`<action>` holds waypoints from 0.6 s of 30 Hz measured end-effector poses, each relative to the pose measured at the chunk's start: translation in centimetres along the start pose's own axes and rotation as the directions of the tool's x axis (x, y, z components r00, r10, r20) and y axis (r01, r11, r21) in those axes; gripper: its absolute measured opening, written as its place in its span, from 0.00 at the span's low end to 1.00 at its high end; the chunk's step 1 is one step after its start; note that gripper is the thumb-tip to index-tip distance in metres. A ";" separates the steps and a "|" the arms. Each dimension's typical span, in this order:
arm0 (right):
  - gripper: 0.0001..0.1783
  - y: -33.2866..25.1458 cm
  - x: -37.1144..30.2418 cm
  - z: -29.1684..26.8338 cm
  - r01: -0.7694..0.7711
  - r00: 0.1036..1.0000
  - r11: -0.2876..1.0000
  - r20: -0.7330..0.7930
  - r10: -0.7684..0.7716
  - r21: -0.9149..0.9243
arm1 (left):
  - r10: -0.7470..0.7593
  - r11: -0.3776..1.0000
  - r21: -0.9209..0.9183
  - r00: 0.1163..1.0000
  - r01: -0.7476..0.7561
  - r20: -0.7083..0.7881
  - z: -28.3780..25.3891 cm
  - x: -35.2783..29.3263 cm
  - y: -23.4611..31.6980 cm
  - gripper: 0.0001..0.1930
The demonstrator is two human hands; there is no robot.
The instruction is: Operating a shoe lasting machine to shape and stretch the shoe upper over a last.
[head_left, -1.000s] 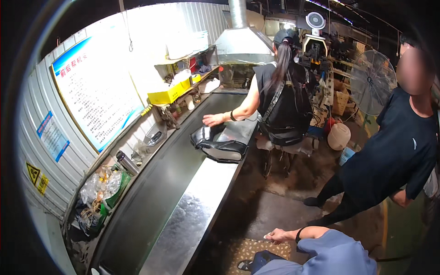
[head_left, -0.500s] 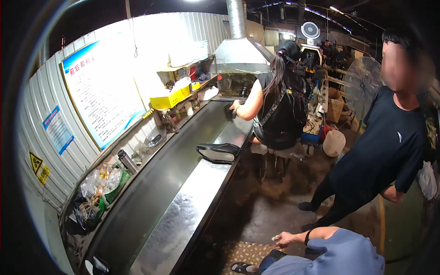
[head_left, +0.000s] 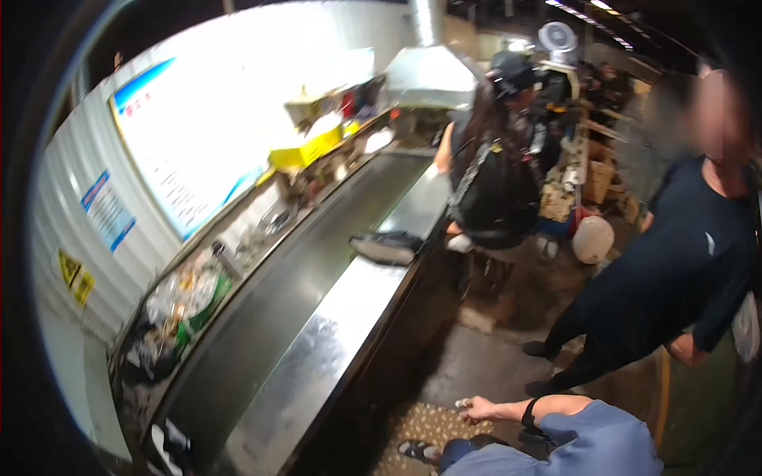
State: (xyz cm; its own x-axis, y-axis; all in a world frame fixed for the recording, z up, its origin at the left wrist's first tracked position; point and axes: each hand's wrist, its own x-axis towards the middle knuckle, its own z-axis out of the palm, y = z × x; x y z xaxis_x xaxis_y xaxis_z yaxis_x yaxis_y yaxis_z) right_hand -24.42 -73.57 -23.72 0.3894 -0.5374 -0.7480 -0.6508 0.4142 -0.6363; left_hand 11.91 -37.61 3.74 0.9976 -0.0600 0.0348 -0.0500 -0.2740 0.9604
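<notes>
My right hand reaches leftward from a blue sleeve at the lower edge, a dark band round the arm. Its fingers are closed, with a small white piece at the tips, too small to name. Below it show a patterned mat and my sandalled foot. My left hand is out of view. On the long metal bench lies a black shoe, its pale underside towards me, blurred. Another black-and-white shoe piece sits at the bench's near end.
A person in a dark vest sits by the bench's far end, hands hidden. Someone in black stands at right. Along the wall shelf are a yellow box, a flask and plastic bags. A metal hood hangs beyond.
The view has swung, shifting the scene mostly right and slightly up, with blur. My right hand has moved a little left, still closed. The seated person's working hand has gone from sight.
</notes>
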 end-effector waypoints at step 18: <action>0.31 -22.9 -5.7 13.0 0.890 0.386 0.451 0.425 -0.819 0.060 | -0.260 0.961 -0.158 0.933 0.226 -0.248 -13.2 -13.9 1.4 0.28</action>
State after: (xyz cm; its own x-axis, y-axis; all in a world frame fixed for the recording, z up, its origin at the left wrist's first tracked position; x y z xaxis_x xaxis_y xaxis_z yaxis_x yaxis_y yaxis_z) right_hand -3.27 -70.44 -7.28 0.9602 -0.2344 0.1519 0.0923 -0.2471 -0.9646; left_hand -1.41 -24.50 8.24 0.9558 0.2536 -0.1488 0.1851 -0.1257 0.9746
